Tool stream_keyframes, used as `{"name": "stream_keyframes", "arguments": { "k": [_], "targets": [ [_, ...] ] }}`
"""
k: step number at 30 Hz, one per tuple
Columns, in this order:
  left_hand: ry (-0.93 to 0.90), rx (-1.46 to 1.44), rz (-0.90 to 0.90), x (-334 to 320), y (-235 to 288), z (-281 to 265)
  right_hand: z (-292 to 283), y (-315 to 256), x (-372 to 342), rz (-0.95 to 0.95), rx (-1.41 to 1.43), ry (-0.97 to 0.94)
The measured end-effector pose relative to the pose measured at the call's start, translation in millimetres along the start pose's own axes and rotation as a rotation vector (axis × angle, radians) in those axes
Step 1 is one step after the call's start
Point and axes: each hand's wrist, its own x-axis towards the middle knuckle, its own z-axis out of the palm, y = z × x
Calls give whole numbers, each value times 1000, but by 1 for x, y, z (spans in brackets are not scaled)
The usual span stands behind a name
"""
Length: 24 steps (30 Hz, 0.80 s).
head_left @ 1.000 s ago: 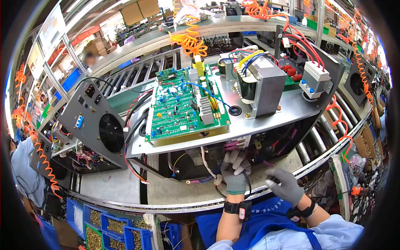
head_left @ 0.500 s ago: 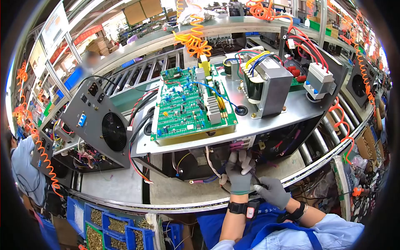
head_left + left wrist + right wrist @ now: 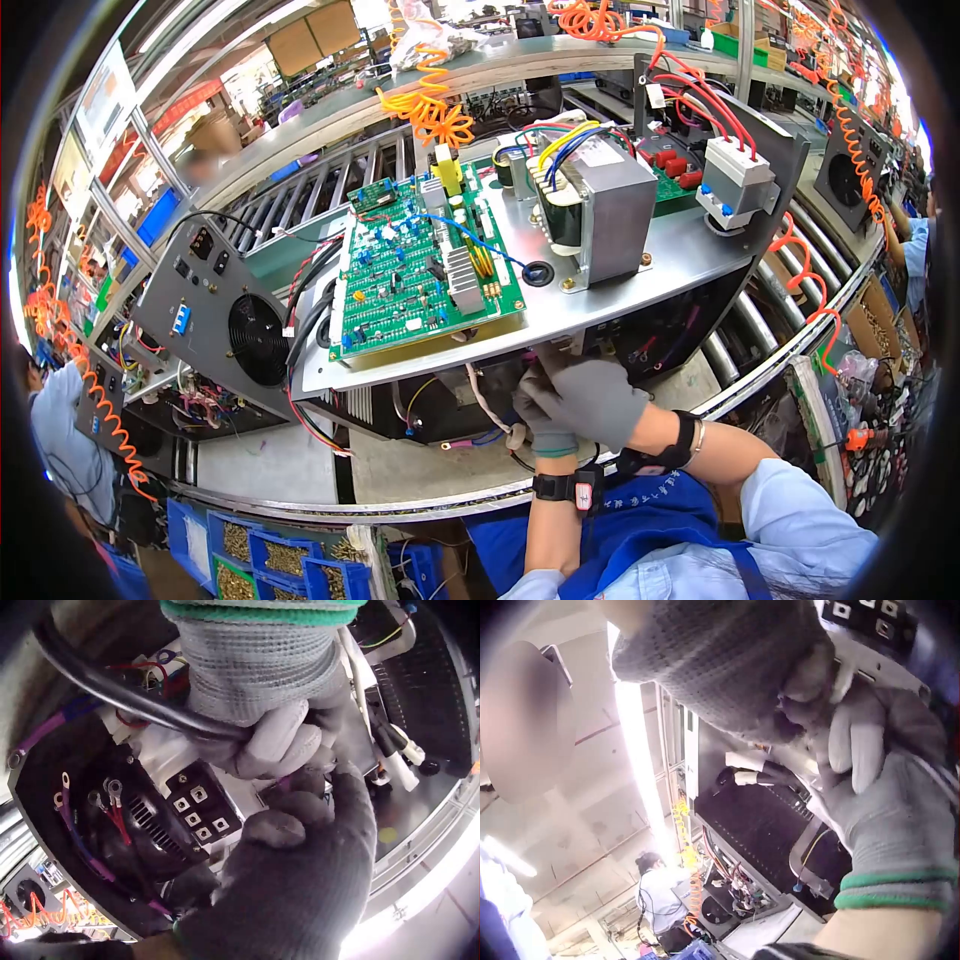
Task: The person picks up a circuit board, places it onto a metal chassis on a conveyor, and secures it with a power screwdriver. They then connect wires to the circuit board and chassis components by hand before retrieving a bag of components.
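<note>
In the head view my gloved left hand [image 3: 545, 425] is low at the front opening of the metal chassis [image 3: 690, 245], partly covered by my gloved right hand [image 3: 598, 402]. The left wrist view has a thick black cable [image 3: 112, 694] running into my left hand [image 3: 262, 712], whose fingers curl round it. My right hand [image 3: 292, 870] meets those fingertips, its own fingers bent. A purple bit shows between the hands; what my right fingers touch is hidden. Beside them is a black terminal block [image 3: 199, 802]. The right wrist view shows my right hand [image 3: 727, 671] against my left hand [image 3: 892, 802].
Atop the chassis sit a green circuit board [image 3: 405, 270] and a transformer [image 3: 610, 215]. Another unit with a fan panel [image 3: 215, 310] stands left. Loose ring-ended wires [image 3: 64, 795] hang near the hands. Blue bins [image 3: 285, 555] of hardware sit below the conveyor's front edge [image 3: 400, 510].
My right hand has moved left and up from beside my left hand to over its fingers. The head view has shifted, so the chassis appears farther left.
</note>
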Motion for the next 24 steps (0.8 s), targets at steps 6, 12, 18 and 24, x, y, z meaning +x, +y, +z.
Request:
{"name": "stream_keyframes", "arguments": {
  "k": [6,12,18,24],
  "targets": [
    [198,-412,-330,-2,-5,3,13,2,12,12,93,139],
    [386,-712,-422,3,-22,-5,1,-6,2,80,73,-30],
    [67,-893,-257,-10,8,17,-6,3,5,152,946,-96],
    [295,-690,-460,-11,32,27,-17,-2,2,258,997,-168]
  ]
}}
